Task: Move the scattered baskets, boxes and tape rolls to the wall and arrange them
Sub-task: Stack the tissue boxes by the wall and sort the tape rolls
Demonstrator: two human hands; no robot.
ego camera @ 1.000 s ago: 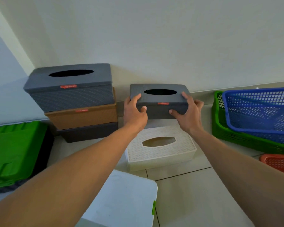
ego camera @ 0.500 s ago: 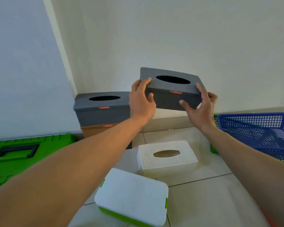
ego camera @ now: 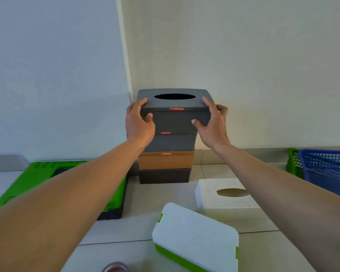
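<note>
Both hands, left hand (ego camera: 138, 122) and right hand (ego camera: 214, 122), grip the grey tissue box (ego camera: 175, 108) between them atop the stack (ego camera: 165, 160).

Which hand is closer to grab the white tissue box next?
Probably the right hand: the white tissue box lies on the floor beneath its forearm; the left hand grips the far end of the grey box.

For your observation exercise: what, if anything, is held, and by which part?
The topmost grey tissue box: the left hand grips its left end, the right hand its right end.
</note>
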